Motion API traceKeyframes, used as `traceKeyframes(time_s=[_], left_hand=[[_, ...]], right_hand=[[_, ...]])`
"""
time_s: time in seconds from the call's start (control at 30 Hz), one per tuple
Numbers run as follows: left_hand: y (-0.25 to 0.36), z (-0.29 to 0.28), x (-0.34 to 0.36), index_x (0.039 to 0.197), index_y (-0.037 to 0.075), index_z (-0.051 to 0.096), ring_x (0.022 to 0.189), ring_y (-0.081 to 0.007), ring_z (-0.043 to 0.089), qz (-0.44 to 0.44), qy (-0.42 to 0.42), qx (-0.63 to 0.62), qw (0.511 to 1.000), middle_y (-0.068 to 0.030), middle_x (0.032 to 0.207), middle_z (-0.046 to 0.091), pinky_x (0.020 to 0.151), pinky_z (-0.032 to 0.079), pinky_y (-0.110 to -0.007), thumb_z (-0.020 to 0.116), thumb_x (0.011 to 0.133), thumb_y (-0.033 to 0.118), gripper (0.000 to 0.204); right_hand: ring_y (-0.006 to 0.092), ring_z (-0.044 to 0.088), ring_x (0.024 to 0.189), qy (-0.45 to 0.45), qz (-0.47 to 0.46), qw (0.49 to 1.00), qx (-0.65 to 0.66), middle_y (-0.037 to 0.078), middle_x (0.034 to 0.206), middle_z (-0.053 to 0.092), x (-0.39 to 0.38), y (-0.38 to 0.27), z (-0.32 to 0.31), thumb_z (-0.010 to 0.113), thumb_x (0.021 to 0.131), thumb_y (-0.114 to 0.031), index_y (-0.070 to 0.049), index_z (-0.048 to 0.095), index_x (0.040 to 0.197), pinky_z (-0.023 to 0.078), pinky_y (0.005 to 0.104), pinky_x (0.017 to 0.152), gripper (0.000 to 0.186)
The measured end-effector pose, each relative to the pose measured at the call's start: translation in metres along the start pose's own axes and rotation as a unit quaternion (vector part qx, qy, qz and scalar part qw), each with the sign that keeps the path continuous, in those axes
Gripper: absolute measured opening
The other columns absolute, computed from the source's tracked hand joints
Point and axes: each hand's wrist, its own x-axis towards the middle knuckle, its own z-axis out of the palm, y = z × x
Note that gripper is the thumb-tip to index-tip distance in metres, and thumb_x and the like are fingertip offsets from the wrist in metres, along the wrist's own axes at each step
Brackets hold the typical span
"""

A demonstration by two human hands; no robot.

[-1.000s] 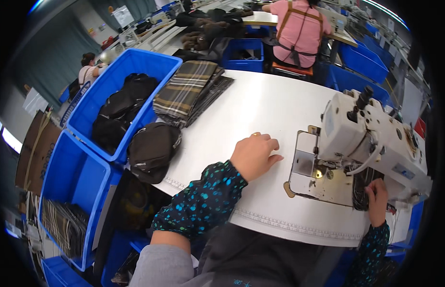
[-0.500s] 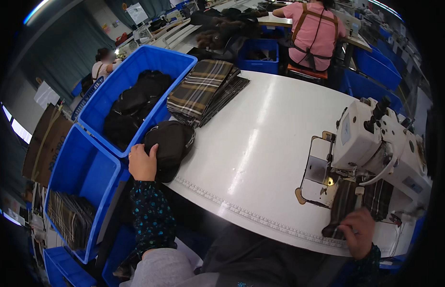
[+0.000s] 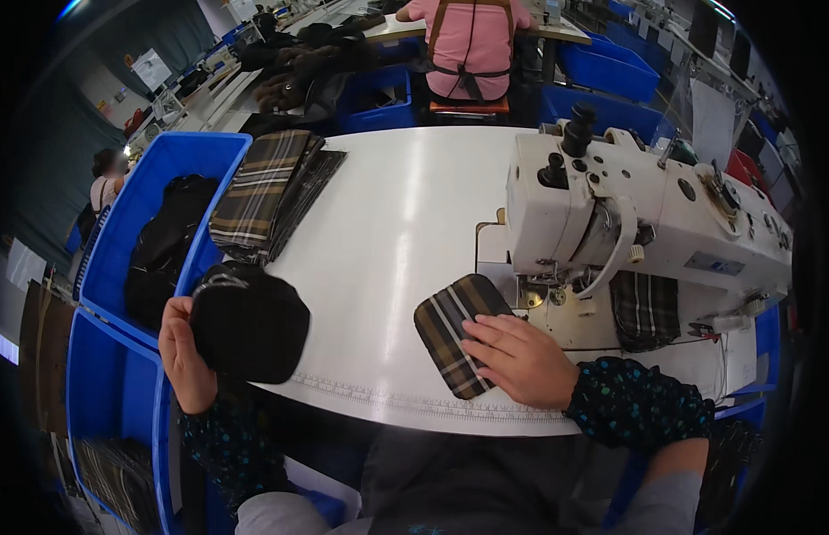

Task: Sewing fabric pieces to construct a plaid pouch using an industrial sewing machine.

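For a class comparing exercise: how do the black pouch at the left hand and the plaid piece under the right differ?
Colour: the black pouch is plain; the plaid piece is crossed by brown, black and pale bands.
Pose: the pouch is gripped at its edge by the left hand; the piece lies on the white tabletop beneath the right hand.
Shared: both have rounded corners.

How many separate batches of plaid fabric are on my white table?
3: a stack at the far left, a piece under your right hand, and a pile by the sewing machine. Some may be hidden behind the machine.
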Motion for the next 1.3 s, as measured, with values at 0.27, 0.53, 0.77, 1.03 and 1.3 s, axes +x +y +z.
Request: traceKeyframes(time_s=[0.27,0.53,0.77,1.03,1.3], left_hand=[[0.054,0.138,-0.047,0.105,-0.001,0.066,0.084,-0.0182,0.068,-0.127,-0.540,0.009,0.832,-0.0115,0.090,0.070,0.074,0.051,-0.028,0.060,0.099,0.011,0.015],[0.016,0.160,-0.074,0.103,0.001,0.064,0.080,-0.0039,0.049,-0.357,-0.592,-0.149,0.707,0.0044,0.086,0.058,0.070,0.041,-0.022,0.059,0.103,0.022,0.022],[0.021,0.158,-0.081,0.093,-0.001,0.069,0.084,-0.0085,0.055,-0.362,-0.680,-0.189,0.609,-0.0010,0.088,0.062,0.076,0.044,-0.025,0.073,0.094,0.012,0.014],[-0.004,0.100,-0.069,0.098,-0.004,0.073,0.096,-0.0193,0.061,-0.322,-0.611,-0.222,0.688,-0.0094,0.100,0.066,0.087,0.046,-0.031,0.074,0.089,0.006,0.013],[-0.013,0.111,-0.091,0.106,0.002,0.061,0.099,-0.0201,0.061,-0.379,-0.300,-0.410,0.773,-0.0094,0.105,0.061,0.091,0.048,-0.035,0.064,0.098,0.016,0.016]], right_hand=[[0.0063,0.053,0.070,-0.186,0.225,0.681,0.671,0.001,0.080,0.059,-0.011,-0.031,-0.029,0.051,0.107,-0.033,-0.004,0.065,0.109,0.044,0.0252,0.062,0.032],[0.0033,0.047,0.068,-0.241,0.165,0.630,0.720,-0.004,0.078,0.056,-0.016,-0.025,-0.014,0.065,0.100,-0.029,-0.005,0.065,0.085,0.038,0.0216,0.062,0.028],[0.0106,0.052,0.082,-0.275,0.119,0.624,0.722,0.002,0.085,0.057,-0.016,-0.026,-0.015,0.072,0.094,-0.017,-0.001,0.063,0.082,0.042,0.0266,0.076,0.022],[0.0124,0.050,0.080,-0.202,0.056,0.598,0.773,0.002,0.081,0.056,-0.015,0.003,-0.033,0.072,0.093,-0.014,0.000,0.062,0.077,0.040,0.0285,0.075,0.023],[0.0062,0.059,0.091,-0.160,0.098,0.620,0.762,0.001,0.103,0.065,-0.017,0.000,-0.030,0.067,0.097,-0.014,0.001,0.067,0.109,0.048,0.0219,0.083,0.019]])
